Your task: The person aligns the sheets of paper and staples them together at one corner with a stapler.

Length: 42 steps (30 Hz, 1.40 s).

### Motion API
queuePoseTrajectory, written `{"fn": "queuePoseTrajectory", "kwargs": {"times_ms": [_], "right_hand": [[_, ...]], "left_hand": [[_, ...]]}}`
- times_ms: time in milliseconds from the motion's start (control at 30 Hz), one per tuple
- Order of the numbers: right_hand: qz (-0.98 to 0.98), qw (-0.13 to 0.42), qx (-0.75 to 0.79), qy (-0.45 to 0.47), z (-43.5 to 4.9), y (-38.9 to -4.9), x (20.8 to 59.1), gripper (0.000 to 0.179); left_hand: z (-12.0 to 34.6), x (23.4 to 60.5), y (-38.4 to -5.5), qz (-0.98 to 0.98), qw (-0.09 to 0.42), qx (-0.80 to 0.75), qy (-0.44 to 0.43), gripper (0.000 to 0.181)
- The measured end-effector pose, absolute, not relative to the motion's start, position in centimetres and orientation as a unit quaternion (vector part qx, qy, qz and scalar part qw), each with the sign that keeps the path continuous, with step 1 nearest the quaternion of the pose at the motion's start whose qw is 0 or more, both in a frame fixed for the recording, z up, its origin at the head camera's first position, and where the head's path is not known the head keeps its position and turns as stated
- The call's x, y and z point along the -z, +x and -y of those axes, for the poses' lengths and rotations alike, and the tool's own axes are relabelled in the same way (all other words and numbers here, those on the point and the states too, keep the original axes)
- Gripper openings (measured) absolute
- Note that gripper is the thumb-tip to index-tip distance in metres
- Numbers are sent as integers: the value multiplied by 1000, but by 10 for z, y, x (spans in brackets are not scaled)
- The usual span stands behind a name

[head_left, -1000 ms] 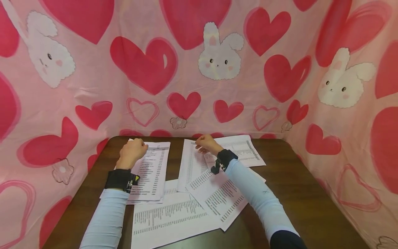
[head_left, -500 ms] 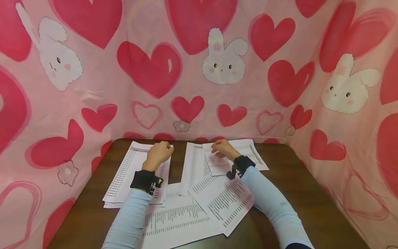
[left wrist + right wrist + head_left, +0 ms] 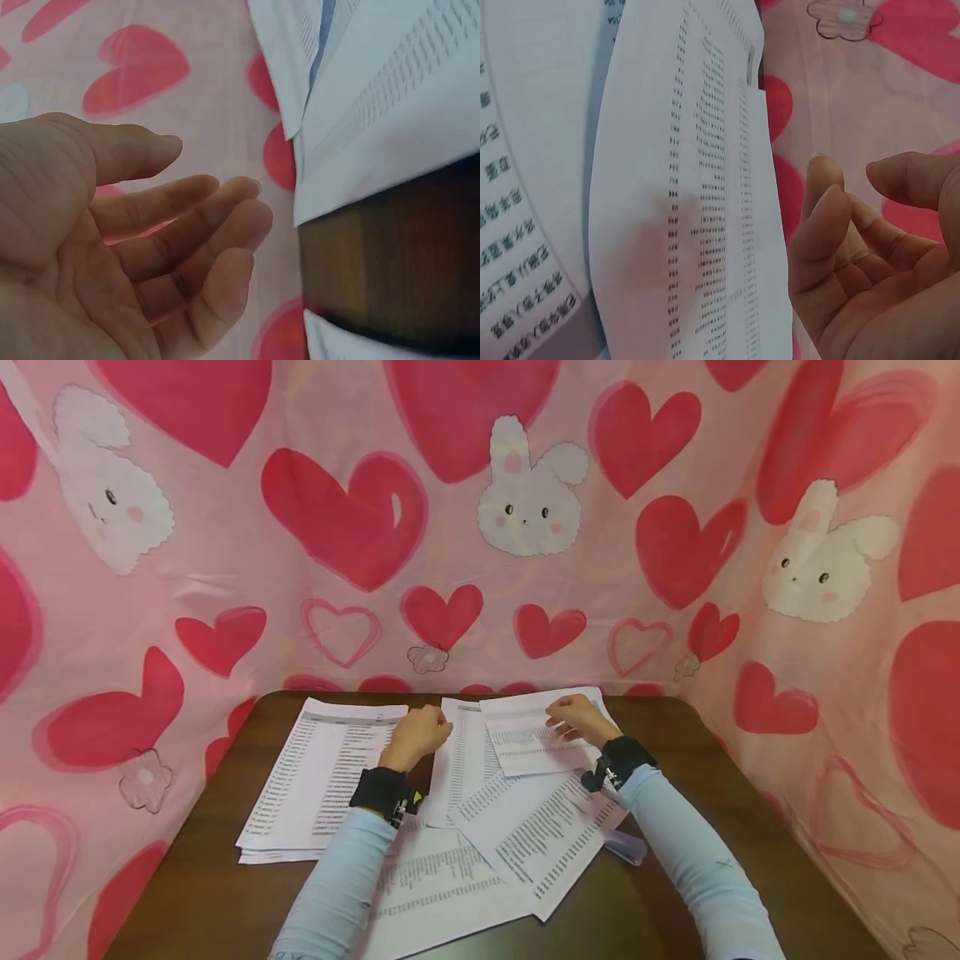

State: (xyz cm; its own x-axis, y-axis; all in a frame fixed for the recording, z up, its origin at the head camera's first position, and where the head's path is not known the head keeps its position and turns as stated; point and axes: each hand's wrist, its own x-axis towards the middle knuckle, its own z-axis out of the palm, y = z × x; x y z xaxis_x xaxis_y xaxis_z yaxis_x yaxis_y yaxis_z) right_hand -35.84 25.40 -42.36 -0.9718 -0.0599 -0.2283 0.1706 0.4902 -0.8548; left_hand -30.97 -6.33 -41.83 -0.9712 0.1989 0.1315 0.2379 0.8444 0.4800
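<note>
Paper stack (image 3: 322, 781) is pointing its long axis toward the heart-print backdrop (image 3: 457, 547); left hand (image 3: 416, 737) and right hand (image 3: 583, 718) are hovering, thumbs parted from loosely bent fingers.

Matt white paper on dark, softly glossy wood: smooth printed sheets (image 3: 540, 835) and a paper stack (image 3: 315, 777) lie across a brown wood-look tabletop (image 3: 720, 777) where I work.

The tabletop catches a pale sheen near its front, while the paper throws back no glare, taking a soft shadow in the right wrist view. Skin on my left hand (image 3: 417, 735) and right hand (image 3: 581, 718) looks matt, creased at palm and joints. My pale blue sleeves (image 3: 697, 843) are smooth, close-fitting cloth with small wrinkles; my black wristbands (image 3: 377, 789) look like dull fabric. A purple object (image 3: 626, 847) appears smooth, slightly shiny, plastic-like. The printed backdrop (image 3: 465, 556) is cloth, lightly rumpled.
</note>
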Motion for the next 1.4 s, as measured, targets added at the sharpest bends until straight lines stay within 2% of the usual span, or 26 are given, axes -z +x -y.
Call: {"fn": "queuePoseTrajectory", "kwargs": {"times_ms": [467,800,1067,1233,1400], "right_hand": [[-857,106,502,49,-286,-351,423,45],[-847,110,512,90,-304,-349,433,46],[-852,110,502,97,-319,-347,437,46],[-845,106,511,117,-331,-345,443,41],[-841,109,513,132,-341,-339,450,43]], "left_hand": [[33,434,-323,954,-24,271,-129,32],[25,452,-321,959,-43,256,-112,26],[15,457,-321,958,-88,265,-71,32],[7,458,-320,957,-84,262,-89,31],[0,461,-321,955,-76,263,-110,35]]}}
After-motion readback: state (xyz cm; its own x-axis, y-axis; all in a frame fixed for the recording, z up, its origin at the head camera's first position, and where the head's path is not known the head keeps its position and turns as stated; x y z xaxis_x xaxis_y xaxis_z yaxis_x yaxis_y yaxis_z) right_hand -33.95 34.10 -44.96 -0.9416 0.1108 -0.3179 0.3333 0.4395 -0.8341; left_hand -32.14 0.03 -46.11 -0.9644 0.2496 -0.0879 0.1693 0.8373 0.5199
